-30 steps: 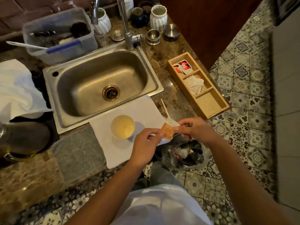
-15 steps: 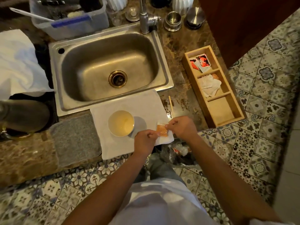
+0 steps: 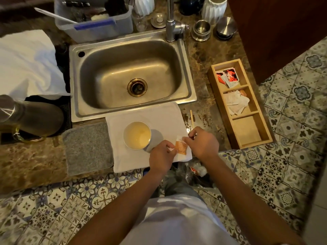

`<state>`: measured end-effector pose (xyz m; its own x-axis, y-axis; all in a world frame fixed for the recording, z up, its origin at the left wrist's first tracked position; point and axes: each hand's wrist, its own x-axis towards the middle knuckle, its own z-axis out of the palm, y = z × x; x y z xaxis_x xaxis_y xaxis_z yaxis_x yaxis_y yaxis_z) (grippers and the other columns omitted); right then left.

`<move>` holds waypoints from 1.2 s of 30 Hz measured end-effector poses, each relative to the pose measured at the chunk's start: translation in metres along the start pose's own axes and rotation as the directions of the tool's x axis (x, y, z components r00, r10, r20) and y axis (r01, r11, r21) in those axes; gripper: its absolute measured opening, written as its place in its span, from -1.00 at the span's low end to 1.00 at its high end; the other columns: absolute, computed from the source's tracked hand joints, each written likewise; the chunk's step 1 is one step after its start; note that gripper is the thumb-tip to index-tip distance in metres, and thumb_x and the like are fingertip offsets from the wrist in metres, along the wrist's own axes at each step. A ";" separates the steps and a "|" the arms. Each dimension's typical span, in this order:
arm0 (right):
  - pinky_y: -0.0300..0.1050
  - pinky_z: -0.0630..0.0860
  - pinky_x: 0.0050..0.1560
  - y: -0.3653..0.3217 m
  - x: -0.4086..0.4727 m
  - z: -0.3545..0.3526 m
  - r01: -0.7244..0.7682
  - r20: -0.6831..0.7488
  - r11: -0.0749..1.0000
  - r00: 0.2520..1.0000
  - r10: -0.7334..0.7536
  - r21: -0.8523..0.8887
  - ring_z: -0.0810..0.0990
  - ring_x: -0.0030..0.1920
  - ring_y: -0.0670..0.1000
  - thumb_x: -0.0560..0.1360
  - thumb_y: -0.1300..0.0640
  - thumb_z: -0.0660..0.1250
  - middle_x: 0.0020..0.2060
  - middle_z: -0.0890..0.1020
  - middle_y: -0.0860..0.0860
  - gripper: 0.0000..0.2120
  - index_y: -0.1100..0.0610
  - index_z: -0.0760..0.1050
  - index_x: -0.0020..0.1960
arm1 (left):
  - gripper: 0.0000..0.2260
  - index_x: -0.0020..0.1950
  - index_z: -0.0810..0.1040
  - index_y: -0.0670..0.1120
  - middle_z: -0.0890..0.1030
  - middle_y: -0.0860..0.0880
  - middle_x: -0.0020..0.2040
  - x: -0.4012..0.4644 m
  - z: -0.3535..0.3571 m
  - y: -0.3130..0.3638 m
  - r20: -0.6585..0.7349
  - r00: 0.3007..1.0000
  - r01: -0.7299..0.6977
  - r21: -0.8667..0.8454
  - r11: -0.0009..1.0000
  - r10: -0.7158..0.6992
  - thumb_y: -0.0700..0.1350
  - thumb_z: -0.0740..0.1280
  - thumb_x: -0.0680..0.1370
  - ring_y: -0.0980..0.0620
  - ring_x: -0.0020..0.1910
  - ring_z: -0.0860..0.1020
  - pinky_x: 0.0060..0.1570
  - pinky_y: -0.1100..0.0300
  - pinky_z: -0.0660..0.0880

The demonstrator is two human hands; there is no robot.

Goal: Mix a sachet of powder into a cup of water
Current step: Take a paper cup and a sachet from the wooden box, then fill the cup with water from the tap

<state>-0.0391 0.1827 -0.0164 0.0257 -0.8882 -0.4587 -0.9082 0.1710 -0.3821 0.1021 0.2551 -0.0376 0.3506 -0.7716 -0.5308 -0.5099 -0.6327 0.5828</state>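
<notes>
A small orange and white sachet (image 3: 180,147) is pinched between both hands just right of the cup. My left hand (image 3: 161,156) grips its lower left edge. My right hand (image 3: 201,143) grips its upper right corner. The white cup (image 3: 137,135) holds pale liquid and stands on a white cloth (image 3: 141,114) at the counter's front edge, in front of the sink. A thin wooden stir stick (image 3: 191,117) lies on the counter beside the cloth, just beyond my right hand.
A steel sink (image 3: 131,75) lies behind the cloth. A wooden divided tray (image 3: 247,128) with sachets sits at the right. A grey mat (image 3: 87,147) lies left of the cloth. A dark bag of rubbish (image 3: 198,172) hangs below the counter edge.
Both hands have carried the sachet from beyond the counter edge, above the rubbish bag, in over the cloth, closer to the cup. The camera has tilted down and pulled back.
</notes>
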 end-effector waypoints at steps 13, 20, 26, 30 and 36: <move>-0.21 0.52 -0.15 -0.097 -0.009 -0.038 0.268 0.240 0.854 0.883 -0.403 0.446 0.65 -0.26 -0.25 0.56 -0.14 0.40 -0.34 0.71 -0.10 -0.62 -0.05 0.56 0.34 | -0.83 0.02 0.68 0.11 0.67 0.14 -0.14 -0.050 -0.111 -0.062 -0.084 0.996 -0.039 0.033 0.999 0.042 0.06 0.54 0.46 0.15 -0.21 0.63 -0.13 0.19 0.62; -0.17 0.52 -0.09 -0.125 -0.015 -0.012 0.340 0.274 0.861 0.848 -0.454 0.377 0.67 -0.13 -0.01 0.60 0.05 0.38 -0.19 0.73 0.05 -0.62 0.07 0.53 0.40 | -0.73 0.17 0.62 0.11 0.68 -0.12 -0.12 -0.042 -0.157 -0.067 -0.139 0.990 -0.014 -0.358 0.934 -0.038 -0.22 0.41 0.57 -0.10 -0.23 0.61 -0.23 0.00 0.58; -0.28 0.47 -0.13 -0.143 -0.017 -0.009 0.341 0.227 0.872 0.872 -0.433 0.352 0.65 -0.18 -0.10 0.60 0.12 0.36 -0.26 0.72 0.00 -0.67 0.07 0.56 0.36 | -0.77 0.26 0.59 -0.04 0.69 -0.10 -0.06 -0.022 -0.170 -0.063 -0.135 0.991 -0.061 -0.428 0.902 0.003 -0.04 0.37 0.62 -0.08 -0.24 0.62 -0.23 -0.02 0.58; -0.29 0.45 -0.16 -0.159 -0.015 -0.016 0.299 0.165 0.878 0.910 -0.380 0.373 0.66 -0.22 -0.11 0.58 0.16 0.36 -0.25 0.71 0.05 -0.70 0.05 0.61 0.30 | -0.77 0.22 0.58 0.03 0.67 -0.01 -0.08 -0.008 -0.183 -0.063 -0.161 0.983 -0.155 -0.430 0.889 0.093 -0.03 0.44 0.57 0.10 -0.22 0.65 -0.19 0.08 0.62; -0.20 0.48 -0.18 -0.189 -0.010 -0.035 0.250 0.083 0.841 0.941 -0.328 0.480 0.60 -0.38 -0.20 0.54 0.23 0.34 -0.38 0.67 -0.09 -0.71 0.06 0.66 0.21 | -0.32 0.42 0.45 0.13 0.47 0.11 0.30 0.026 -0.216 -0.054 -0.123 0.932 -0.361 -0.273 0.892 0.340 0.04 0.62 0.35 0.14 0.14 0.52 0.03 0.28 0.46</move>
<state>0.1178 0.1448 0.0885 0.3567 -0.8564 -0.3733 -0.5565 0.1262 -0.8212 0.3088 0.2553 0.0502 0.2503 -0.9427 -0.2208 -0.3669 -0.3034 0.8794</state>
